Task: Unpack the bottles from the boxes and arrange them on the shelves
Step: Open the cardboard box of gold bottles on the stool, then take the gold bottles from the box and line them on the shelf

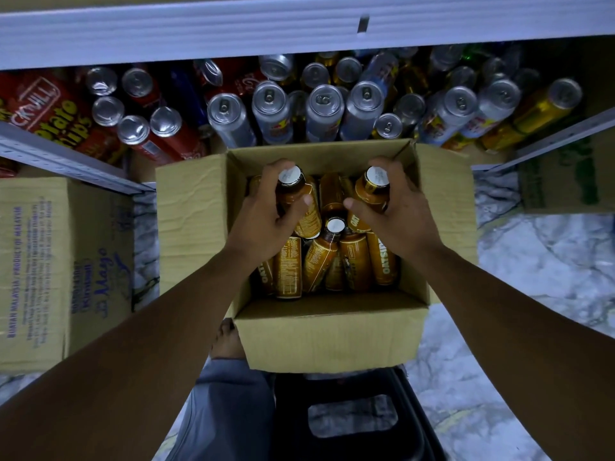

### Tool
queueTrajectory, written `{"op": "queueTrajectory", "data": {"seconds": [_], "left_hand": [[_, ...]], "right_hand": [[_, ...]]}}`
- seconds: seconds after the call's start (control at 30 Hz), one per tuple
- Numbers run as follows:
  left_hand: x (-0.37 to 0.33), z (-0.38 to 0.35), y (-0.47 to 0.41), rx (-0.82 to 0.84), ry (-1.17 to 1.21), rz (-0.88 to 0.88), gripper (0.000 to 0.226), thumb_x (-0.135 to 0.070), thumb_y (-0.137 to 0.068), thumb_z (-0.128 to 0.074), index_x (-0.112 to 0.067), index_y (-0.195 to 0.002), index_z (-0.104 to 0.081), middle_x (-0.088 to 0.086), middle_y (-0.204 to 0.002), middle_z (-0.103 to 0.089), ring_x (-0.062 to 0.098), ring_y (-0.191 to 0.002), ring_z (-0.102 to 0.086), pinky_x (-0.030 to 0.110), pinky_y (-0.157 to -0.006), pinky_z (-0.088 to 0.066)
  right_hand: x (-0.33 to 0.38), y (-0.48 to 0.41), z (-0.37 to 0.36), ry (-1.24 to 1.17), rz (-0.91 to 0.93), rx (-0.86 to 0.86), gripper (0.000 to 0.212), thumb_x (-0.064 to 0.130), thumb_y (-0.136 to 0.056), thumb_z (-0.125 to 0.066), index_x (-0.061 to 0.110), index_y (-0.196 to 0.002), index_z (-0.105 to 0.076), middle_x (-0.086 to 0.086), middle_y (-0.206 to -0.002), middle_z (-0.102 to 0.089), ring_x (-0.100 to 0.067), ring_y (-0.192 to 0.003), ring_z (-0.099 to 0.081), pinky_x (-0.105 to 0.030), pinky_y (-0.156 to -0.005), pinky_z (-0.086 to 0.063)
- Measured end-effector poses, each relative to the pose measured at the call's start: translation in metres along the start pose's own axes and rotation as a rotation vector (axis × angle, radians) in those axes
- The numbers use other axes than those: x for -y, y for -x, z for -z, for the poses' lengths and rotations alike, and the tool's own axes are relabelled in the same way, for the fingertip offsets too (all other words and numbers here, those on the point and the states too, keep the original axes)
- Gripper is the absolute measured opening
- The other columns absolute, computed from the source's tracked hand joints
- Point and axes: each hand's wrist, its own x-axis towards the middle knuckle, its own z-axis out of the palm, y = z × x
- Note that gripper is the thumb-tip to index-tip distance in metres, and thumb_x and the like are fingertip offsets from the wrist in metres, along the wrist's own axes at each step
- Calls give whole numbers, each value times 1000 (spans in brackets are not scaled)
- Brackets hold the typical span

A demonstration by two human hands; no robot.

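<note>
An open cardboard box (326,334) stands on the floor below me, holding several brown bottles with white caps and orange labels (334,251). My left hand (266,207) grips one upright bottle (293,188) near the box's far left. My right hand (396,207) grips another upright bottle (372,188) near the far right. Both held bottles are still within the box opening. The other bottles lie tilted or flat beneath them.
A low shelf (299,104) just past the box is packed with upright cans in silver, red and gold. A white shelf edge (233,31) runs above. Closed cartons sit at left (63,271) and right (565,181). A dark stool (352,417) and my bare foot (228,341) are near the box.
</note>
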Motion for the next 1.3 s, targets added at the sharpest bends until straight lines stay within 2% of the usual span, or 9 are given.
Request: {"op": "queueTrajectory", "data": {"seconds": [0.13, 0.3, 0.43, 0.53, 0.63, 0.8, 0.87, 1.1, 1.3], "left_hand": [[-4, -7, 0, 12, 26, 31, 78, -33, -84, -82, -38, -144, -33, -5, -141, -55, 10, -128, -55, 35, -104, -51], [-20, -11, -1, -16, 76, 60, 78, -24, -85, -82, -37, -145, -33, -10, -137, -58, 7, -125, -56, 37, -105, -51], [-45, -1, 5, -54, 183, 95, 77, -20, -84, -83, -30, -143, -35, -22, -125, -57, -10, -117, -55, 11, -95, -47], [-74, 14, 11, -50, 206, 84, 76, -18, -83, -83, -31, -142, -37, -20, -121, -60, -13, -110, -57, 5, -86, -46], [-112, 34, 18, -40, 217, 53, 76, -19, -83, -83, -32, -143, -38, -13, -121, -63, -9, -107, -59, 6, -85, -47], [-187, 75, 37, -69, 240, -25, 77, -14, -82, -84, -33, -142, -41, -18, -119, -63, -7, -107, -61, 18, -88, -54], [-219, 95, 47, -80, 246, -53, 77, -16, -81, -85, -40, -140, -41, -19, -113, -65, 0, -110, -62, 33, -93, -57], [-356, 186, 89, -136, 196, -187, 72, -25, -80, -86, -56, -128, -43, -23, -115, -65, 6, -110, -61, 47, -93, -57], [-472, 261, 128, -185, 198, -266, 75, -27, -80, -86, -54, -134, -42, -17, -124, -61, 8, -114, -61, 42, -94, -58]], "right_hand": [[-3, -1, 0, -83, -57, -5, 72, 30, -84, -81, 31, -143, -39, 7, -138, -54, -8, -121, -52, -21, -93, -44], [-2, 3, 7, -265, -170, -31, 74, 27, -78, -86, 35, -133, -38, 15, -122, -63, -1, -107, -62, -6, -79, -46], [13, 14, 25, -359, -165, -14, 65, 27, -76, -88, 41, -122, -43, 22, -112, -66, 5, -104, -63, -24, -87, -54], [33, 20, 47, -426, -122, 32, 65, 27, -77, -87, 42, -126, -47, 20, -116, -66, -4, -110, -64, -41, -94, -56], [63, 22, 77, -462, -87, 64, 67, 27, -79, -86, 41, -132, -48, 13, -118, -68, -8, -109, -66, -46, -93, -57], [131, 32, 142, -481, -1, 49, 68, 21, -82, -84, 39, -137, -48, 14, -115, -67, 1, -104, -65, -20, -84, -53], [160, 39, 172, -499, 23, 41, 68, 21, -82, -84, 39, -137, -48, 15, -109, -69, 0, -99, -67, -16, -79, -53], [279, 72, 282, -482, 147, -34, 67, 38, -74, -89, 47, -128, -50, 14, -110, -69, -10, -105, -67, -44, -92, -57], [388, 100, 377, -448, 275, -71, 67, 39, -74, -88, 49, -126, -48, 16, -111, -66, 1, -98, -65, -26, -84, -57]]}}
